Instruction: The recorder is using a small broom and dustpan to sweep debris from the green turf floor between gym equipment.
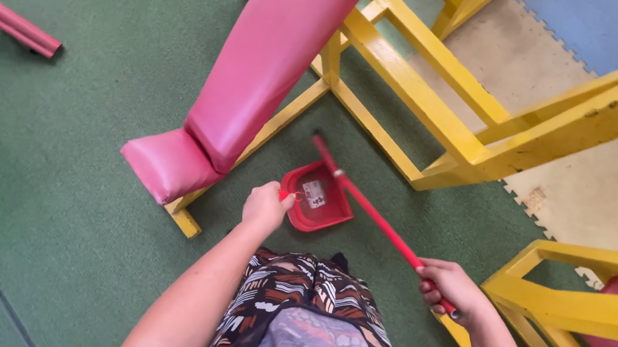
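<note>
I see my left hand (266, 206) in a closed grip on the red dustpan (317, 197), while my right hand (453, 289) clamps the red broom handle (377, 214) crossing just over that dustpan.

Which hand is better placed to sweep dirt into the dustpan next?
Right. The right hand grips the red broom handle, whose far end sits at the red dustpan. The left hand is busy holding the dustpan's handle.

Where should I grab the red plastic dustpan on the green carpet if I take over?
Grip the red plastic dustpan by its short handle at the near left end, where the left hand already closes on it. Come from above and behind, since its open mouth faces the thin red broom stick held by the right hand.
</note>
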